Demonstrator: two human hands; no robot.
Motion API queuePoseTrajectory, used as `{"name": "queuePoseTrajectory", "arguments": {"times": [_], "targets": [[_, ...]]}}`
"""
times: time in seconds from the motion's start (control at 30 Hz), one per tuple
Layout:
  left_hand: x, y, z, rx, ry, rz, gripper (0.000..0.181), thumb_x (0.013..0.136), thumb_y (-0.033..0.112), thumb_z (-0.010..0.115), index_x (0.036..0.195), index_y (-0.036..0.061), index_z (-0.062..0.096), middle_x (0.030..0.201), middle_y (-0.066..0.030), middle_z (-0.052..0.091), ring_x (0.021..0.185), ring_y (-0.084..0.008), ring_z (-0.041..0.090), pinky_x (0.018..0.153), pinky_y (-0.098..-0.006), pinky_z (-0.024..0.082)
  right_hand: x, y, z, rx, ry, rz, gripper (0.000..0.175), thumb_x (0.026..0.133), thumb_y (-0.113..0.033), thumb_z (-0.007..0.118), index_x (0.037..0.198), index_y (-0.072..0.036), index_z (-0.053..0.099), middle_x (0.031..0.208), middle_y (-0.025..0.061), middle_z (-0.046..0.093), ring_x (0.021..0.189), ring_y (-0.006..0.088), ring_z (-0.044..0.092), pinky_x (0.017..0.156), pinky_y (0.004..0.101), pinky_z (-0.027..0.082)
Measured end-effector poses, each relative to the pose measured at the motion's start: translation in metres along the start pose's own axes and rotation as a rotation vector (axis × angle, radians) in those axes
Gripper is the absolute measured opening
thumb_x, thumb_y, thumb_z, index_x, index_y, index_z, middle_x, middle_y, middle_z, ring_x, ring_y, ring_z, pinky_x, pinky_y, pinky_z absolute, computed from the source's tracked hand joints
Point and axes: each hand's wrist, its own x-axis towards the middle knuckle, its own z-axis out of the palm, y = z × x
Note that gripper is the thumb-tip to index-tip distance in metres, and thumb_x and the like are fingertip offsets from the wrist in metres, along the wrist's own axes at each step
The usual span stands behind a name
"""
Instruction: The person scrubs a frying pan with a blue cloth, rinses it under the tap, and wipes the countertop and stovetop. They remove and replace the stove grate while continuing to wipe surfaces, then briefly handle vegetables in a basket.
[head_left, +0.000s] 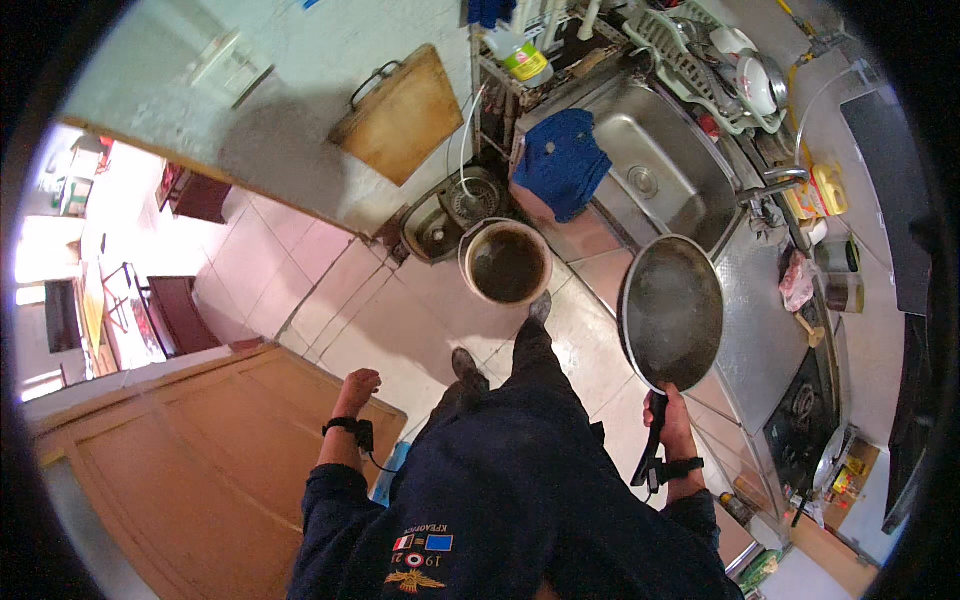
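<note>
My right hand (673, 420) is closed on the black handle of a dark frying pan (673, 311), held out beside the counter with its round inner face turned up to the camera. My left hand (358, 390) hangs in front of the wooden door, fingers curled, with nothing seen in it. A bucket of dark liquid (507, 264) stands on the tiled floor just ahead of my feet. The stainless-steel sink (652, 176) lies beyond the pan, and a blue cloth (561, 165) drapes over its near left edge.
A dish rack (705, 67) with bowls stands behind the sink. The gas stove (802, 409) is at the right. A wooden board (405, 116) leans on the wall above metal basins (435, 229). An open wooden door (217, 442) is at my left, a doorway beyond it.
</note>
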Motion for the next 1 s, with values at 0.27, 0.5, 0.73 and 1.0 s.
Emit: {"name": "queuePoseTrajectory", "arguments": {"times": [0.27, 0.5, 0.73, 1.0], "targets": [[-0.091, -0.103, -0.014, 0.165, -0.015, 0.003, 0.025, 0.096, 0.019, 0.063, 0.109, -0.0005, 0.071, 0.088, -0.0056, 0.072, 0.078, -0.0163, 0.067, 0.067, -0.0313, 0.054, 0.049, 0.047, 0.061, -0.142, 0.009, 0.16, 0.039, 0.099, -0.037, 0.052, 0.079, -0.003, 0.061, 0.064, 0.0087, 0.061, 0.045, 0.0199, 0.055, 0.044, 0.0348, 0.045], [-0.14, -0.136, 0.0, -0.525, 0.01, -0.386, 0.03, 0.096, 0.017, 0.065, 0.118, -0.0028, 0.068, 0.093, -0.0085, 0.071, 0.078, -0.0157, 0.067, 0.065, -0.0275, 0.052, 0.115, 0.069, 0.107, -0.294, 0.106, 0.1, 0.037, 0.094, -0.035, 0.06, 0.081, 0.0, 0.062, 0.067, 0.0125, 0.065, 0.047, 0.0215, 0.06, 0.042, 0.0364, 0.047], [-0.185, -0.092, 0.001, -0.346, 0.194, -0.474, 0.026, 0.096, 0.014, 0.064, 0.116, -0.0032, 0.068, 0.094, -0.0084, 0.071, 0.075, -0.0139, 0.066, 0.062, -0.0256, 0.052, 0.175, 0.075, 0.153, -0.306, 0.287, -0.049, 0.039, 0.089, -0.033, 0.071, 0.068, -0.002, 0.06, 0.062, 0.01, 0.06, 0.045, 0.0227, 0.058, 0.039, 0.0399, 0.048], [-0.21, -0.08, -0.003, -0.351, 0.281, -0.462, 0.025, 0.096, 0.013, 0.061, 0.115, -0.0032, 0.068, 0.091, -0.0082, 0.072, 0.071, -0.0138, 0.067, 0.059, -0.0254, 0.051, 0.205, 0.063, 0.17, -0.729, 0.42, -0.199, 0.04, 0.086, -0.032, 0.066, 0.076, 0.006, 0.063, 0.069, 0.0175, 0.066, 0.056, 0.0287, 0.065, 0.055, 0.0441, 0.052]]}}
